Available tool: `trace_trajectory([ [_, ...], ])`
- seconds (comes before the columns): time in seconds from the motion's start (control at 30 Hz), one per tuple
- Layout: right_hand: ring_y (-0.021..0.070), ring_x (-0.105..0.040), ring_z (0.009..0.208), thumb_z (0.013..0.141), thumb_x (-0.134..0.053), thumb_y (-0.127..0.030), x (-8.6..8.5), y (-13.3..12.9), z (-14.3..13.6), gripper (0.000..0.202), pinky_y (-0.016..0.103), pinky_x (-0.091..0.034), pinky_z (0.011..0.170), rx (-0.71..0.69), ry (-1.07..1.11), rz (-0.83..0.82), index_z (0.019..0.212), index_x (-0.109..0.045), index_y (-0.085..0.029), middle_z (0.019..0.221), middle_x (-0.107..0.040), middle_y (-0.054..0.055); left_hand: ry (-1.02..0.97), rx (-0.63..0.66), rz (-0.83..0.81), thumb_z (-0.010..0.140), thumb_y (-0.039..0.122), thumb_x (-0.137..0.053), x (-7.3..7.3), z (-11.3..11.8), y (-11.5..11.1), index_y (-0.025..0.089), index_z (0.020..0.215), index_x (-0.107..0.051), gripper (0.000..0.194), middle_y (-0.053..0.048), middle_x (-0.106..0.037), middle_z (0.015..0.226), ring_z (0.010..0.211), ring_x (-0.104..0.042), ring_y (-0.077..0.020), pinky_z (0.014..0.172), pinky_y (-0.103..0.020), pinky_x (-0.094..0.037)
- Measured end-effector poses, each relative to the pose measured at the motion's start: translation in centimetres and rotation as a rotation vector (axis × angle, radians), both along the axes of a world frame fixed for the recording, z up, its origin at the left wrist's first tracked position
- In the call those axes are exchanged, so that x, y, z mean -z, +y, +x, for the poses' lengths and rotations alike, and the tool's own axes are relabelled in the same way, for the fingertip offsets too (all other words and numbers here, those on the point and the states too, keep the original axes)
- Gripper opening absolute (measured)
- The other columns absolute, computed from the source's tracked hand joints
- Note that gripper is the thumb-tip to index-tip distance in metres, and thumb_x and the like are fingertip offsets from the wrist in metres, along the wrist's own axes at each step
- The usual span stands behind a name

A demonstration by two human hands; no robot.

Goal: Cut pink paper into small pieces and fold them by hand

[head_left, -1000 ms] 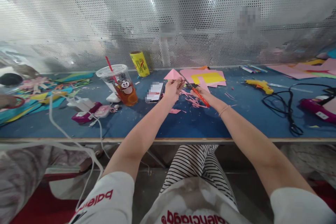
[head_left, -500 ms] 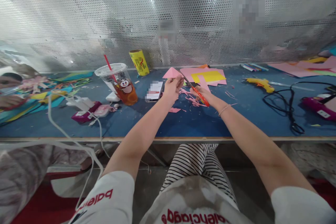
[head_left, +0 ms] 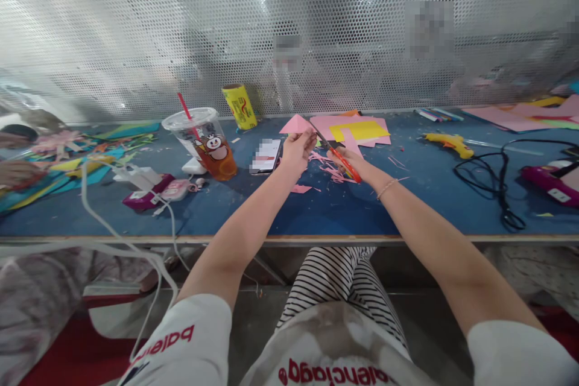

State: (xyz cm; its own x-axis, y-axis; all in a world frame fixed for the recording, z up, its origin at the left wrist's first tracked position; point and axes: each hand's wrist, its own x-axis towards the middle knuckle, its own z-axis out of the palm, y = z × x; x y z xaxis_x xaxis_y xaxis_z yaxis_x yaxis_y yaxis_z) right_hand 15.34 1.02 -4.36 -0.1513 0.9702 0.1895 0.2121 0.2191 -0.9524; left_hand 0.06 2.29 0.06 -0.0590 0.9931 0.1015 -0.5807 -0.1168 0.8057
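My left hand [head_left: 298, 148] pinches a folded piece of pink paper [head_left: 295, 124] that comes to a point at the top. In my right hand [head_left: 347, 160] is a pair of scissors [head_left: 346, 165] with red handles. The blades reach up and left to the right edge of the paper, close to my left fingertips; whether they bite into it is too small to tell. Beneath and between my hands lie thin pink paper scraps [head_left: 335, 170]. A larger pink offcut [head_left: 301, 189] rests nearer the table's front edge.
A phone [head_left: 265, 155] and a cup of tea [head_left: 216, 151] stand left of my hands, near a yellow can [head_left: 239, 107]. Pink and yellow sheets [head_left: 362, 131] lie behind. To the right are a yellow glue gun [head_left: 449, 144] and black cable [head_left: 500, 184]. A co-worker's hand [head_left: 18, 175] shows far left.
Hardly anything differs: both hands, the paper and the scissors keep nearly the same places. The view has shifted very slightly.
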Motion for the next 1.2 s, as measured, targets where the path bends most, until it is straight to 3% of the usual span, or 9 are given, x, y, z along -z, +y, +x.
trace_trajectory([
  [0.13, 0.0075, -0.036, 0.047, 0.068, -0.065, -0.054, -0.1, 0.2, 0.2, 0.037, 0.023, -0.036, 0.047, -0.069, -0.031, -0.035, 0.071, -0.051, -0.020, 0.052, -0.039, -0.007, -0.018, 0.000, -0.008, 0.076, 0.009, -0.060, -0.1, 0.0, -0.1, 0.014, 0.065, -0.051, 0.015, 0.002, -0.063, 0.063, 0.062, -0.061, -0.0049, 0.079, -0.023, -0.051],
  [0.4, 0.0066, -0.042, 0.044, 0.073, -0.057, -0.058, 0.6, 1.2, 0.1, 0.039, 0.019, -0.037, 0.042, -0.027, -0.225, 0.000, 0.078, -0.048, -0.020, 0.056, -0.042, -0.007, -0.053, -0.006, -0.003, 0.073, 0.009, -0.064, 0.0, -0.1, 0.0, 0.013, 0.065, -0.054, 0.014, 0.001, -0.064, 0.065, 0.064, -0.062, -0.0068, 0.084, -0.027, -0.049],
  [0.57, 0.0090, -0.045, 0.044, 0.079, -0.056, -0.047, -0.5, 0.1, -0.1, 0.029, 0.021, -0.037, 0.040, 0.020, -0.335, 0.071, 0.079, -0.049, -0.019, 0.055, -0.044, -0.004, -0.056, 0.006, 0.003, 0.070, 0.010, -0.067, 0.0, -0.2, 0.2, 0.013, 0.064, -0.053, 0.016, 0.002, -0.063, 0.062, 0.060, -0.061, -0.0055, 0.076, -0.023, -0.050],
  [0.73, 0.0083, -0.044, 0.040, 0.081, -0.055, -0.042, -1.6, -0.8, -0.3, 0.025, 0.022, -0.038, 0.038, 0.030, -0.367, 0.038, 0.075, -0.048, -0.019, 0.054, -0.044, -0.004, -0.076, 0.015, -0.019, 0.068, 0.011, -0.069, -0.1, -0.4, 0.5, 0.012, 0.065, -0.054, 0.016, 0.001, -0.063, 0.061, 0.059, -0.061, -0.0060, 0.069, -0.021, -0.050],
  [0.97, 0.0056, -0.042, 0.036, 0.078, -0.053, -0.055, -0.5, -0.3, -0.5, 0.038, 0.020, -0.041, 0.035, -0.009, -0.276, 0.035, 0.070, -0.040, -0.021, 0.055, -0.043, -0.006, -0.050, 0.011, -0.045, 0.069, 0.010, -0.068, -0.2, -0.5, 0.5, 0.012, 0.063, -0.057, 0.012, 0.000, -0.062, 0.058, 0.057, -0.059, -0.0055, 0.069, -0.020, -0.050],
  [1.2, 0.0049, -0.035, 0.034, 0.076, -0.051, -0.061, -0.4, -0.6, -0.8, 0.039, 0.020, -0.039, 0.035, -0.061, -0.135, -0.064, 0.078, -0.045, -0.023, 0.052, -0.038, -0.008, 0.008, 0.067, -0.058, 0.072, 0.011, -0.064, -0.4, -0.2, 0.0, 0.012, 0.064, -0.061, 0.008, 0.000, -0.062, 0.058, 0.054, -0.058, -0.0049, 0.064, -0.018, -0.048],
])
